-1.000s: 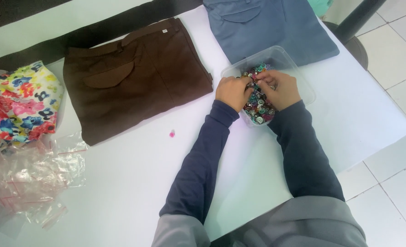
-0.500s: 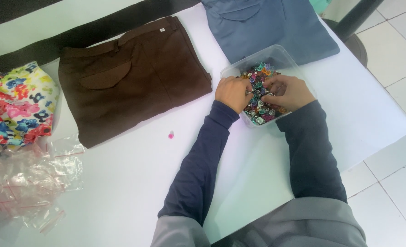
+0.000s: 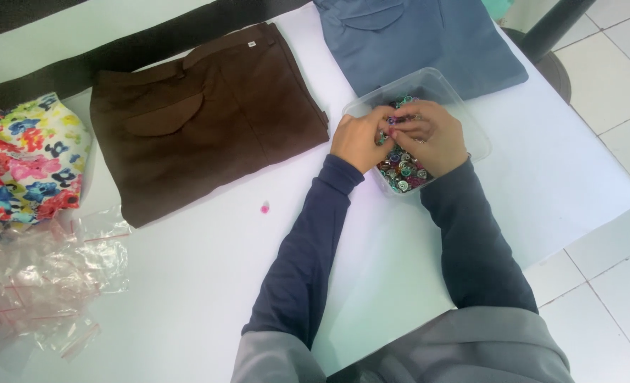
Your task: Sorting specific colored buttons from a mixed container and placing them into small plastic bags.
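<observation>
Both hands, left hand (image 3: 361,138) and right hand (image 3: 432,138), meet over the clear plastic tub (image 3: 464,106) of buttons (image 3: 400,170) on the tabletop (image 3: 187,284), fingertips pinching one button together. Buttons look small, hard, light and slippery; best pinched by their rims.

— What's the room like?
— A white table (image 3: 187,298) fills most of the view, lit evenly. Along its far edge runs a dark band (image 3: 152,42).
— And the floor?
— White tiles (image 3: 612,85) with thin grout lines, on the right (near and far). A dark post (image 3: 552,28) stands on a round base (image 3: 552,71) at the far right.
</observation>
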